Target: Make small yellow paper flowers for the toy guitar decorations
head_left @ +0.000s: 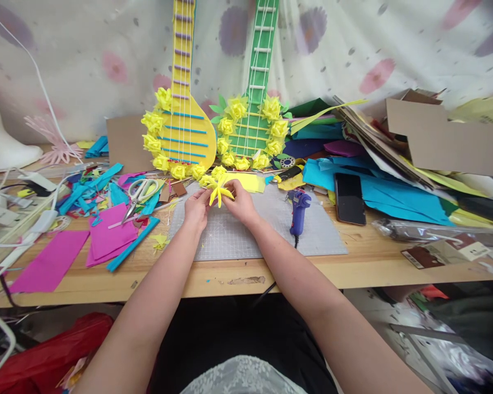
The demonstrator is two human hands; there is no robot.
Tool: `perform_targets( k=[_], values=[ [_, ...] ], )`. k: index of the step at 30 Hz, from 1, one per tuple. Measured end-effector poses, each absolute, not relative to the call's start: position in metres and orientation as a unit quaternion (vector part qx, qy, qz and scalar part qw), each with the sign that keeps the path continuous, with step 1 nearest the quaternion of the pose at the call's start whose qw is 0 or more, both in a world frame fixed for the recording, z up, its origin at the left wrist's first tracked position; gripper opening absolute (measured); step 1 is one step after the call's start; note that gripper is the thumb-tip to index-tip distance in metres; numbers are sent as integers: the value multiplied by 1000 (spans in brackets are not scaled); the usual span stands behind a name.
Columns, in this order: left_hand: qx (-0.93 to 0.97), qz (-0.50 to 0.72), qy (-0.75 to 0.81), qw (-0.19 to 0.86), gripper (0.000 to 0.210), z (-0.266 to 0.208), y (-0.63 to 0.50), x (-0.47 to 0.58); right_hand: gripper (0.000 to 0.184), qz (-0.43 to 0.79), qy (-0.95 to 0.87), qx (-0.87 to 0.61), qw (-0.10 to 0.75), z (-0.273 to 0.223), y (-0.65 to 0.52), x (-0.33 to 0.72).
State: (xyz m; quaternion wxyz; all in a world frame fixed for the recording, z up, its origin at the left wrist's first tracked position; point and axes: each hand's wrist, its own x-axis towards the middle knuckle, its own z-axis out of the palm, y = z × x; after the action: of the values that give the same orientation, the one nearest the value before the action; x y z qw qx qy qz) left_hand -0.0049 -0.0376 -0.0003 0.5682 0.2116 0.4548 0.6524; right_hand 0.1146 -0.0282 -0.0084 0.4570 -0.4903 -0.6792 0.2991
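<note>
In the head view, the left hand (195, 210) and right hand (242, 202) are pinching a yellow paper flower (219, 192) above the cutting mat (230, 238), each grip closing narrowly; uneven pulling could be tearing its thin-looking petals.

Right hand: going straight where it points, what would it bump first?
Past the yellow star-shaped piece it holds, the right hand would probably meet the yellow flowers just beyond; depth is unclear.
</note>
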Motion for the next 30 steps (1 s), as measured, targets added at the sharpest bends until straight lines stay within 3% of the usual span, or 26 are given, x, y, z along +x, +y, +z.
perform_targets(
  k=[9, 14, 18, 30],
  values=[
    [177, 674, 432, 572, 3, 1, -37, -7, 27, 346, -678, -469, 448, -13, -29, 111],
    [195, 693, 409, 561, 11, -2, -38, -7, 31, 335, -706, -460, 422, -12, -32, 111],
    [208, 683, 410, 568, 4, -4, -37, -7, 27, 322, -703, -469, 428, -12, -33, 110],
    [177, 676, 422, 577, 10, -4, -36, -3, 20, 346, -657, -502, 444, -12, -33, 106]
  ],
)
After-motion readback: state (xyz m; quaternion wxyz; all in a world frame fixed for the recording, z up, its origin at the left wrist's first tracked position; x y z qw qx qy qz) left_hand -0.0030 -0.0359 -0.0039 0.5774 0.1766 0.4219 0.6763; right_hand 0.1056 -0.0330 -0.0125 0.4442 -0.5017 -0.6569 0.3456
